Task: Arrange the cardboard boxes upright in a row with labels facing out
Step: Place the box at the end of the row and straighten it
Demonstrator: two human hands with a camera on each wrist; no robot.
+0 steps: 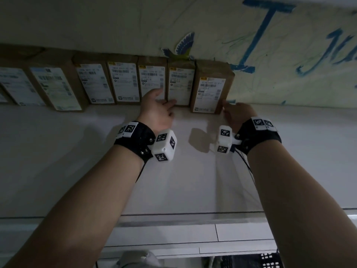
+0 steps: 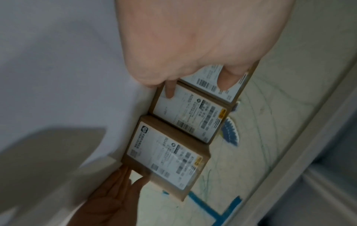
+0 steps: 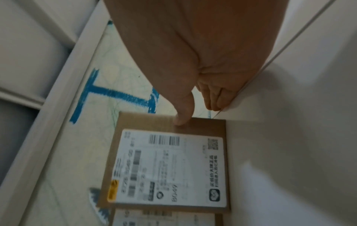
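Observation:
Several upright cardboard boxes stand in a row against the wall, white labels facing out. The rightmost box [image 1: 210, 88] [image 2: 166, 154] [image 3: 170, 168] sits a little forward of its neighbour [image 1: 180, 84] [image 2: 193, 116]. My left hand [image 1: 164, 99] [image 2: 193, 85] is open: a straight finger touches the neighbour's label, and the thumb rests on the label of the box one further left [image 1: 151, 80] [image 2: 210, 76]. My right hand [image 1: 228, 107] [image 3: 197, 113] is at the rightmost box's lower right corner, thumb on the front edge, fingers [image 2: 123, 175] straight against its right side.
The boxes stand on a white tabletop [image 1: 173, 171] whose front edge [image 1: 173, 215] is near me. Behind them is a wall with blue lettering [image 1: 257, 35] and a bird sticker [image 1: 184, 45]. Bare tabletop lies right of the last box. A dark crate [image 1: 270, 262] shows below.

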